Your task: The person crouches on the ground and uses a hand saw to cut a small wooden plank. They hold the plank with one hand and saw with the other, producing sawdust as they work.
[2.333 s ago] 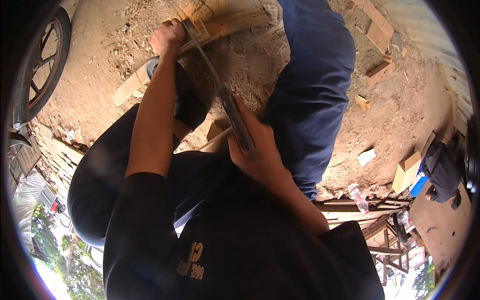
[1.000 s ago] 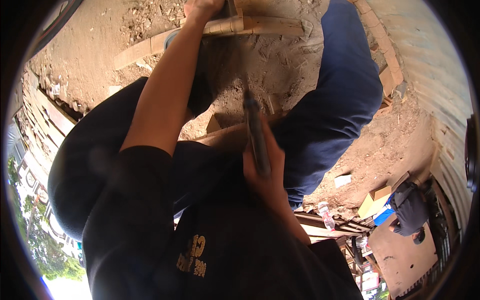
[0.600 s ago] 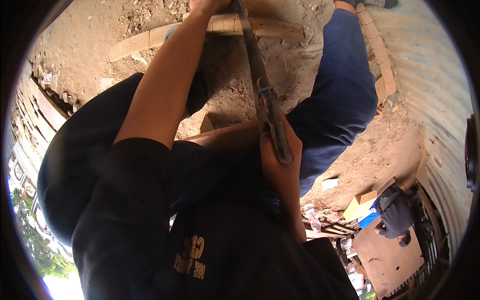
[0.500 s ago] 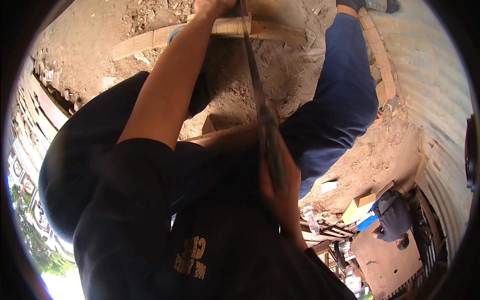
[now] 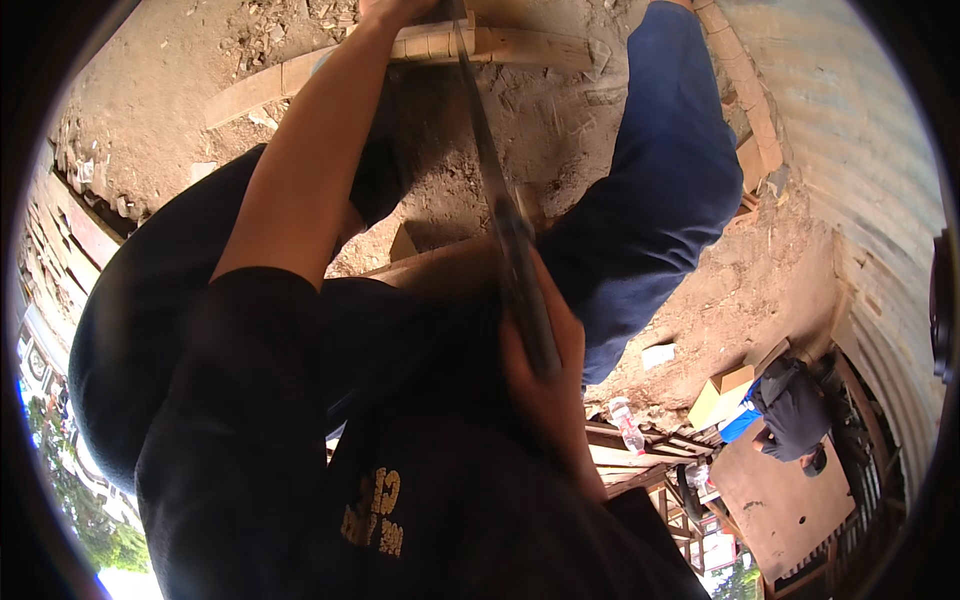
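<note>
Head view: the fingers of my right hand (image 5: 545,392) are wrapped around the dark handle (image 5: 533,325) of a saw (image 5: 503,200); my left hand (image 5: 398,10) runs off the top, so I cannot tell what its fingers press or pinch. The blade (image 5: 480,130) reaches away from me across a jointed wooden strip (image 5: 540,48) lying on the earth ground (image 5: 150,130), just beside that hand. Compared with a moment ago, the handle sits farther back from the strip and the blade shows narrower, which I read as the pulling half of a sawing stroke; its far end is out of sight, so I cannot judge any cut's depth. My right leg (image 5: 680,140) stands close beside the handle, leaving little sideways room. Farther out, wooden pieces (image 5: 745,85) line the ground's right edge along a corrugated sheet (image 5: 850,150); around its near right corner are an opened carton (image 5: 720,397), a clear bottle (image 5: 627,425) and a co-worker (image 5: 795,405) bending over a brown board (image 5: 785,505).
</note>
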`<state>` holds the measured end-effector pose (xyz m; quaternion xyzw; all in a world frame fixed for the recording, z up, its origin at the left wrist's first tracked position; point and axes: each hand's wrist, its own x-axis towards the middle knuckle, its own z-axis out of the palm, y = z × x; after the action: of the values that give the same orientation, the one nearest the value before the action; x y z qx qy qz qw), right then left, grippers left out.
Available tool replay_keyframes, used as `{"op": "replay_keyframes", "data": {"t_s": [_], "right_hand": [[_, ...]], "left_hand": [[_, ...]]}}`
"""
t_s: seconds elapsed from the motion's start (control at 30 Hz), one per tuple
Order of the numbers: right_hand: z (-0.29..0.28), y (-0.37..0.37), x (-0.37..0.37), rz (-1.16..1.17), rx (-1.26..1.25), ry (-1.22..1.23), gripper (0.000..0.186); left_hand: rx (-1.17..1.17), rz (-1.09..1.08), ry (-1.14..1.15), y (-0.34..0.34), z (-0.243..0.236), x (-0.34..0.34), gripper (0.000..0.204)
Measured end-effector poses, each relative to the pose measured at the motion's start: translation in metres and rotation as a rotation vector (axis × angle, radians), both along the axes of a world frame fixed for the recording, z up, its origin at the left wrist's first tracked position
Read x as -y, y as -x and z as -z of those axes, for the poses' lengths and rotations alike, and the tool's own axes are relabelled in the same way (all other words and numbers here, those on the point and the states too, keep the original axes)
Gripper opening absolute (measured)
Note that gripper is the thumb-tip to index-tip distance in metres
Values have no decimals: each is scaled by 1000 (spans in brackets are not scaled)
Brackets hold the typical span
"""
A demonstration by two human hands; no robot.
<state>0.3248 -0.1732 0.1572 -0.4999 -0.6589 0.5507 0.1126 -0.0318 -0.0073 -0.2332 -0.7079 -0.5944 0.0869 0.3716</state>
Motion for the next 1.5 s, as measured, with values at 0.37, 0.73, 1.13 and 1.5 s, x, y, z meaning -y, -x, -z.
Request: {"op": "replay_keyframes", "data": {"t_s": [0.37,0.73,1.13,1.5], "right_hand": [[-7,10,-7,50,-11,114,48],[7,20,-17,-46,-38,43,62],[23,33,-20,-61,-7,-43,61],[15,28,-18,18,-20,84,63]], "left_hand": [[238,6,104,37,44,5,9],[402,-54,-39,24,22,8,9],[632,-412,342,30,29,3,15],[386,-215,295,68,40,6,8]]}}
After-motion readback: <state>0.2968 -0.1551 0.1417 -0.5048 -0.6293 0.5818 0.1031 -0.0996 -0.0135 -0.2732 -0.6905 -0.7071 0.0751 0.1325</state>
